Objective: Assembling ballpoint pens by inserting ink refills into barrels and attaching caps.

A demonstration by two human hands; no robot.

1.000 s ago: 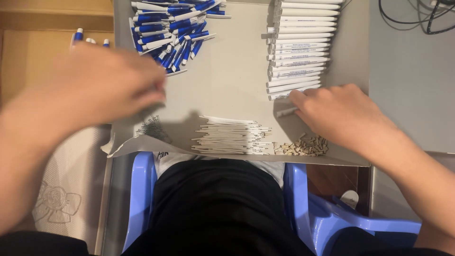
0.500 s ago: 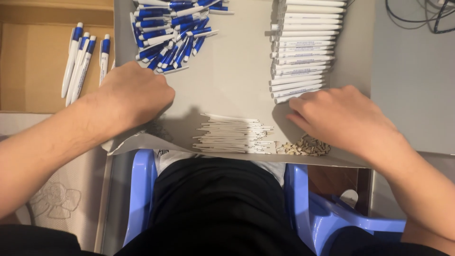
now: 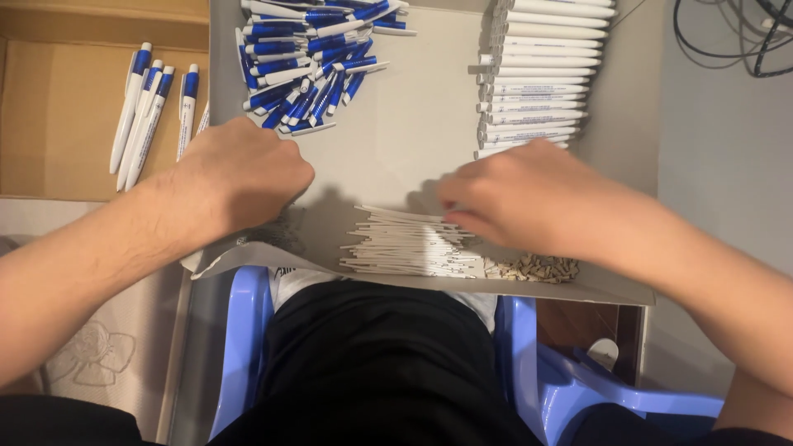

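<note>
a person's right hand (image 3: 529,198) rests curled over thin white refills (image 3: 409,244), grip hidden. the left hand (image 3: 235,173), at 9 o'clock, is a closed fist on the grey sheet (image 3: 405,157). blue pen parts (image 3: 310,58) lie at 12 o'clock.

- A shallow brown cardboard box (image 3: 66,132) lies at the far left, open at the top, rectangular, with a plain tan floor and low walls; a few white-and-blue pens rest inside it near its right wall.
- A flat grey cardboard sheet (image 3: 413,157), like an unfolded carton, spreads across the middle, its near left edge torn and curled.
- No labels, signs or screens show.
</note>
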